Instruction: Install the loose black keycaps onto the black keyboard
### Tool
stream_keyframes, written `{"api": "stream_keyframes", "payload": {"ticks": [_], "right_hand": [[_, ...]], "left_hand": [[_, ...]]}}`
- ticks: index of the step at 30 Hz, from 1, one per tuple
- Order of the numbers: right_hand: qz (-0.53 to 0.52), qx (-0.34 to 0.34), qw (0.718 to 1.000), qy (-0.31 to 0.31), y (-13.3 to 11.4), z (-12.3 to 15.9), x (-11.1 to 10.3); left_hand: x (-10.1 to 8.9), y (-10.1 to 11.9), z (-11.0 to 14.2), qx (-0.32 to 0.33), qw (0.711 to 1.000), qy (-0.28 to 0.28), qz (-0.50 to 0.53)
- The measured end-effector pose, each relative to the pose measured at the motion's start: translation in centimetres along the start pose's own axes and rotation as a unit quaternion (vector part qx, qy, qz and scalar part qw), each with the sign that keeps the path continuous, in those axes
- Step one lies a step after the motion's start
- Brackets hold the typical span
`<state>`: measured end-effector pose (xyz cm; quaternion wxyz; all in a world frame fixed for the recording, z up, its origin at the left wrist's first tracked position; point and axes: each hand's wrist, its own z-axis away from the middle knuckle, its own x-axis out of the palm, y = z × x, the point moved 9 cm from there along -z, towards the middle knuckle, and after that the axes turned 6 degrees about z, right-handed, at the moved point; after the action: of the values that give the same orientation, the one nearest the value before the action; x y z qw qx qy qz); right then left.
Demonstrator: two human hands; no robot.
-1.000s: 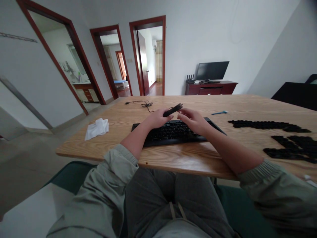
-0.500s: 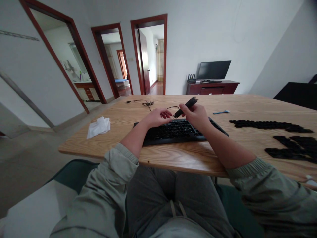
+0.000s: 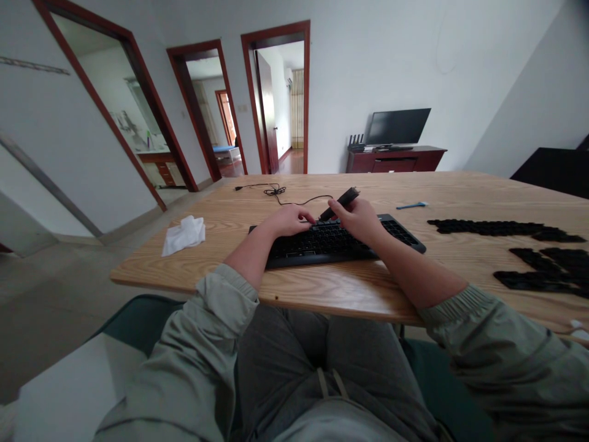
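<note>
Your right hand (image 3: pixel 359 220) is closed on a black pen-shaped tool (image 3: pixel 341 203), thumb and fingers around its middle. The tool is tilted, with its low end pointing down-left at the top rows of keys and its upper end clear of the hand.

Your left hand (image 3: pixel 288 221) is loose, fingers curled and gripping nothing visible. It sits over the upper left of the black keyboard (image 3: pixel 313 250), fingertips just beside the tool's low end. Can't tell if that tip touches a key: your fingers crowd the spot.

The keyboard lies flat on the wooden table (image 3: pixel 322 301), between your forearms.

Status, as far as visible: the keys look seated across most rows, but the hands cover part of the top rows and the resolution won't show small gaps. To your right, black keycaps (image 3: pixel 483 228) lie in rows on the table, in loose groups, too dense to count. So some are off or spare; how many are left to handle is unclear.

A thin black cable (image 3: pixel 276 191) coils beyond the keyboard and runs toward your hands; its end is hidden. Also on the table: a crumpled white wipe (image 3: pixel 183 237) and a small blue item (image 3: pixel 411 205).
</note>
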<state>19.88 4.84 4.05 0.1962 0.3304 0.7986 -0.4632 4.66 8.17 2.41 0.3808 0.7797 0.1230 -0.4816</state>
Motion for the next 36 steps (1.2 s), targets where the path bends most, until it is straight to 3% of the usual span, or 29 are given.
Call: {"api": "stream_keyframes", "payload": {"ticks": [6, 14, 23, 28, 32, 36], "right_hand": [[0.069, -0.005, 0.998, 0.005, -0.3, 0.2, -0.2], [0.070, -0.011, 0.997, -0.009, -0.4, 0.9, -0.4], [-0.007, -0.001, 0.999, -0.049, 0.8, 0.7, 0.4], [-0.047, 0.040, 0.998, -0.018, 1.4, 0.1, 1.0], [-0.036, 0.016, 0.999, -0.022, 0.5, -0.1, 1.6], [0.007, -0.009, 1.000, -0.021, -0.1, 0.6, 0.9]], "left_hand": [[0.1, -0.1, 0.0, -0.001, 1.000, -0.017, -0.022], [0.1, 0.1, 0.1, 0.007, 1.000, -0.017, -0.022], [-0.1, 0.3, -0.2, 0.013, 0.998, 0.004, -0.054], [-0.6, -0.3, 0.0, -0.016, 0.999, 0.026, -0.041], [-0.7, -0.7, 0.1, -0.030, 0.999, 0.022, -0.010], [-0.9, -0.4, 0.1, -0.012, 0.999, 0.024, -0.028]]}}
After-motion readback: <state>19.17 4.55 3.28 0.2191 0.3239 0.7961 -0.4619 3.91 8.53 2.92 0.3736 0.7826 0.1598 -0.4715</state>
